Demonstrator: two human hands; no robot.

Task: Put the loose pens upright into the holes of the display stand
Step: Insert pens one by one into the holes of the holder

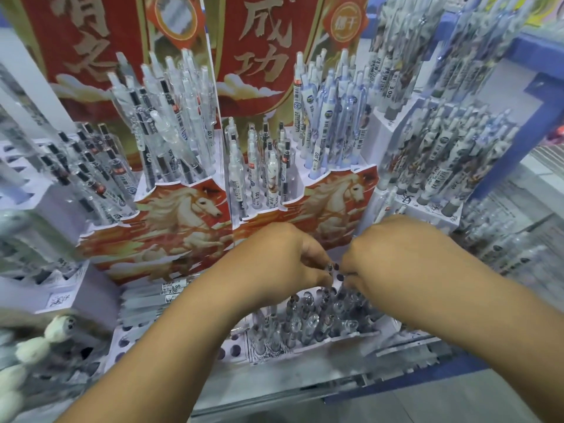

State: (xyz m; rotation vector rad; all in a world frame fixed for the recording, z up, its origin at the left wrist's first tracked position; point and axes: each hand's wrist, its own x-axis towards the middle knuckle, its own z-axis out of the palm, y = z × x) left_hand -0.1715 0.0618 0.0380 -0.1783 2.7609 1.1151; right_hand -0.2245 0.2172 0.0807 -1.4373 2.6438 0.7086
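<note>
Your left hand (283, 257) and right hand (393, 251) were curled together, pinching a pen (332, 267) just above the low display stand (305, 346). Pens like this looked light, stiff and slippery, so hold the middle.

Fingertips of both hands, curled under, among blurred pens (320, 319).

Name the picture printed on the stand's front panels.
White horses on red front panels, clearest in the head view.
</note>
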